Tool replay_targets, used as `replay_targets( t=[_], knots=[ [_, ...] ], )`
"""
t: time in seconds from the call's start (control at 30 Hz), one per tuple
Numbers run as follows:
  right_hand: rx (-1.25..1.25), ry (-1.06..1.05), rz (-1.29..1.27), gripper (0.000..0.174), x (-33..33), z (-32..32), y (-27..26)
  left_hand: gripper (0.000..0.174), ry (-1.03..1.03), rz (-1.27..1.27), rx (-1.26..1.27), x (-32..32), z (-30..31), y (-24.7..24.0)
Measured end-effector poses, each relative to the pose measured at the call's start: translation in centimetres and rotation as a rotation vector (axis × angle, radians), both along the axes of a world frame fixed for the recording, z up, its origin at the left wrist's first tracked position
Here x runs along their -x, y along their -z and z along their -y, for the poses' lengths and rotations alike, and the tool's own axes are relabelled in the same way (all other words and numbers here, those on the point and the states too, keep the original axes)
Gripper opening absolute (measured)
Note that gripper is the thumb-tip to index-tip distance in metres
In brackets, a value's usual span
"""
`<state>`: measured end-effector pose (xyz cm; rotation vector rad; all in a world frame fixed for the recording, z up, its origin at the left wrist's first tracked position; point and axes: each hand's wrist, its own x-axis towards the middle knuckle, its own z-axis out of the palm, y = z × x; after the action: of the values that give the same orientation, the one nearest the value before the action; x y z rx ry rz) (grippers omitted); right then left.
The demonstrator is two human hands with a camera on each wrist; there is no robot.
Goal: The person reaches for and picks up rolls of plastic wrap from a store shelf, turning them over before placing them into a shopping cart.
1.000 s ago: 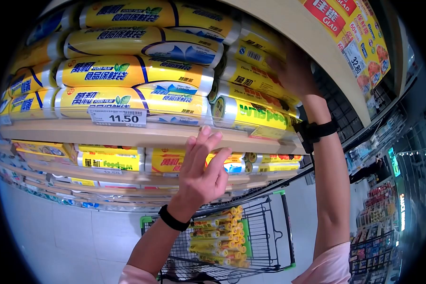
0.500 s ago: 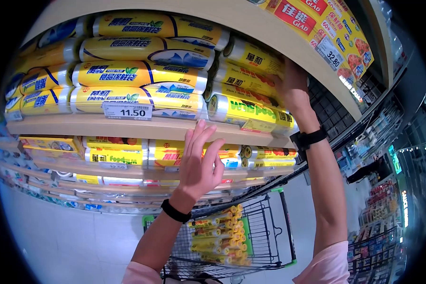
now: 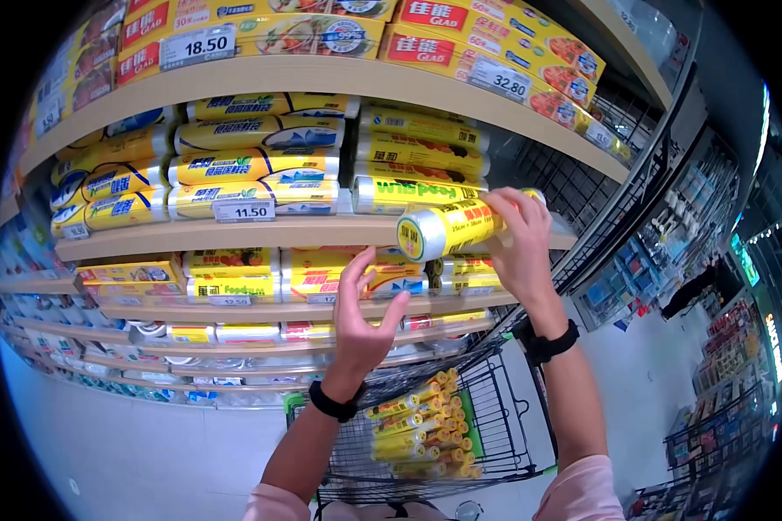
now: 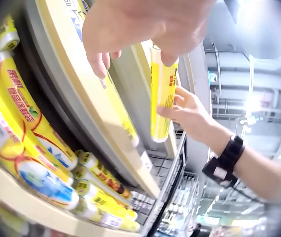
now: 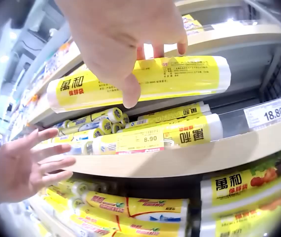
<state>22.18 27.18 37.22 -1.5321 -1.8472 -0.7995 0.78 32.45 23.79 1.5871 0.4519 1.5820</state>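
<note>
Head view: right hand [image 3: 517, 243] grips one yellow roll [image 3: 447, 227] just before the shelf [image 3: 321, 231]; left hand [image 3: 365, 317] is open below it, holding nothing, over one cart [image 3: 513, 425]. Left wrist view: one roll, pinched by right fingers. Right wrist view: thumb and fingers curl around the roll; left fingers are spread.

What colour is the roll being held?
Yellow roll with red writing; right wrist view shows it best.
</note>
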Motion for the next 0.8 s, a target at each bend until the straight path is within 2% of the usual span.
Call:
replay_targets(
  t=[0.1,0.13,0.23,0.3,0.37,0.43,0.5,0.6,0.63,0.7,0.73,0.8],
  knots=[
    [0.04,-0.016,-0.062,0.062,0.4,4.4,2.5,0.094,0.309,0.247,0.24,-0.3,4.6,-2.0],
    [0.07,-0.032,-0.075,0.062,0.9,6.0,3.3,0.104,0.344,0.222,0.217,-0.5,5.4,-1.9],
    [0.168,-0.088,-0.109,0.066,1.2,9.6,6.9,0.076,0.248,0.221,0.253,-2.0,8.7,-1.0],
    [0.248,-0.171,-0.209,0.067,0.1,11.7,9.5,0.065,0.162,0.199,0.325,-2.1,11.1,-0.4],
    [0.278,-0.116,-0.344,0.07,-1.3,14.2,10.8,0.054,0.062,0.207,0.355,-2.7,12.6,0.0],
    [0.345,-0.025,-0.446,0.076,-3.3,16.6,13.5,0.044,-0.035,0.209,0.364,-3.1,13.3,3.0],
    [0.409,-0.109,-0.627,0.075,-5.5,18.5,15.6,0.045,-0.045,0.238,0.461,-3.4,14.5,3.6],
    [0.57,-0.313,-1.322,0.07,-7.5,21.6,17.4,0.037,-0.095,0.255,0.526,-4.4,17.7,3.6],
    [0.482,-0.423,-1.442,0.059,-8.0,21.9,19.0,0.035,-0.08,0.264,0.54,-4.5,17.9,4.1],
    [0.613,-0.561,-1.626,0.046,-9.8,23.0,20.5,0.031,-0.048,0.302,0.581,-5.1,18.8,4.7],
    [0.6,-0.592,-1.605,0.045,-10.5,23.6,21.0,0.025,-0.083,0.3,0.617,-5.9,19.3,4.6],
    [0.585,-0.643,-1.558,0.041,-11.8,25.2,22.1,0.026,-0.024,0.264,0.678,-6.5,20.6,4.8]
  ],
)
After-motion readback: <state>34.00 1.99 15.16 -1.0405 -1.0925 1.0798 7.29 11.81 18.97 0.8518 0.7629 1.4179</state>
